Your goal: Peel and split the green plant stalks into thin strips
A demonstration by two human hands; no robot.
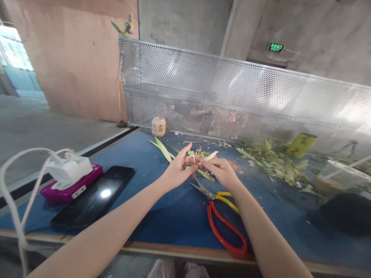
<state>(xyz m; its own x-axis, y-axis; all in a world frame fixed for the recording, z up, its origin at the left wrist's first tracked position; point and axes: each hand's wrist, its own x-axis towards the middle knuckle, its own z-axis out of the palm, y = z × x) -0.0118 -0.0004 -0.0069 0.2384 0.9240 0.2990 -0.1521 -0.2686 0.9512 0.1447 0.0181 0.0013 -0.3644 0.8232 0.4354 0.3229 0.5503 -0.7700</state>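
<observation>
Item 1: pale green leaf strip (211, 156), husk-like, lying between my two hands above the middle of the table (162, 216); a narrow pale loop is showing at its left end.
Grip, right hand (222, 172): my thumb and fingers are pinching the strip near its middle, the broad tip jutting out above them.
Grip, left hand (176, 172): my fingertips are closing on the looped end, one finger standing clear; the exact contact is hiding behind the fingers.
Handling, by my judgement: weighing next to nothing, bending softly, probably splitting along the grain if pulled crosswise. Best hold: a light fingertip pinch close to the fold, leaving the thin edges uncrushed.
Item 2: scissors (211, 196), one handle red, one yellow, lying just below my hands, blades pointing towards them.
Item 3: long green leaf (163, 150), lying beyond my left hand.
Item 4: heap of leaf strips (279, 164), sprawling to the right.
Item 5: black phone (89, 202), lying to the left, beside a magenta charger (58, 195).
</observation>
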